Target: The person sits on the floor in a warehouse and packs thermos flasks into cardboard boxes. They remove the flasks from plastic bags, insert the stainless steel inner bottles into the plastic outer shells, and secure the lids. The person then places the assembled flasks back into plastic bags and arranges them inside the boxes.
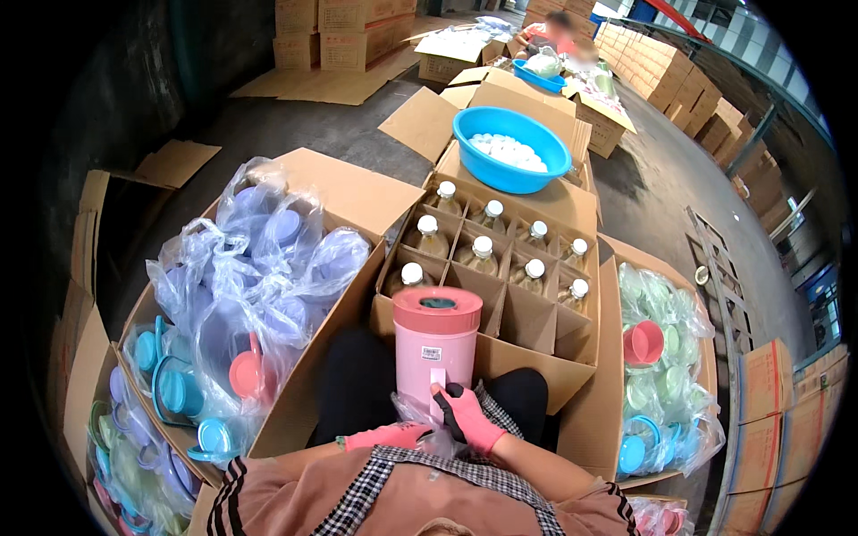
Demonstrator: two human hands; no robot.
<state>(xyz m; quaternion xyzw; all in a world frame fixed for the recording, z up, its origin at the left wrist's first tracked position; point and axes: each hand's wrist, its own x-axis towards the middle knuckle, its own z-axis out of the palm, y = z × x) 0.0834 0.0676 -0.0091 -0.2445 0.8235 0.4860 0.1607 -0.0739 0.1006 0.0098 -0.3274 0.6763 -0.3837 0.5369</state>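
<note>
Between my knees stands a pink jug-shaped casing with a darker pink rim, an open top and a pale label. A clear plastic bag is bunched around its lower part. My right hand, in a pink glove with dark fingertips, is closed at the light pink handle on the casing's near side. My left hand, also gloved in pink, lies low against the bunched bag at the casing's base. Its fingertips are partly hidden there and look curled into the plastic.
Ahead is a divided carton with several white-capped glass flasks. Behind it sits a blue basin of white caps. Cartons of bagged purple casings and green parts flank me. A person sits farther back.
</note>
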